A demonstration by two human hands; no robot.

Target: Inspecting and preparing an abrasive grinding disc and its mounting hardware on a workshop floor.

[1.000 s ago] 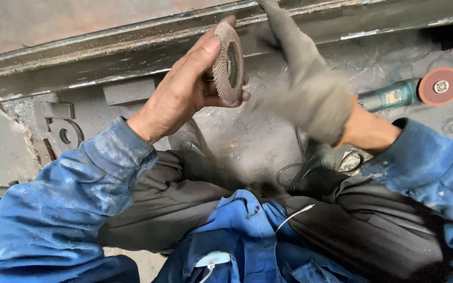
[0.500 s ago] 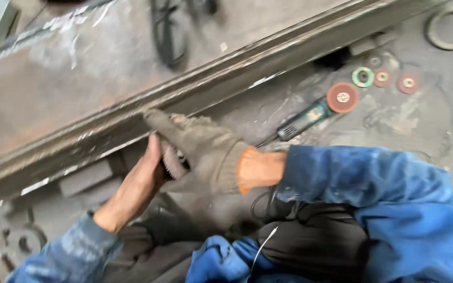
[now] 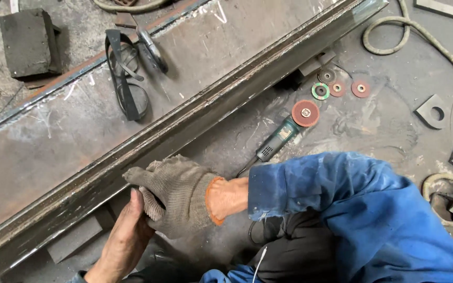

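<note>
**Two hands meeting beside a long steel beam**

The right hand (image 3: 176,191), wearing a grey knit glove with an orange cuff, is lying with its fingers stretched out flat toward the edge of the steel beam (image 3: 195,112), its fingertips just at the beam's lower edge. The bare left hand (image 3: 129,225) is coming up from below and pressing its fingers against the gloved palm and fingers; whether anything is sitting between the two hands cannot be told, since the glove is hiding that spot. The left fingers are curling lightly onto the glove, not fully closed.

The beam is running diagonally across the floor from lower left to upper right. A pair of dark goggles with a strap (image 3: 129,73) is resting on top of it. On the floor to the right, an angle grinder (image 3: 284,133) with a reddish disc is lying near the blue sleeve (image 3: 331,194). Beyond it, three small loose discs (image 3: 339,88) are lying close together. A hose (image 3: 394,31) is curving across the upper right corner.
</note>
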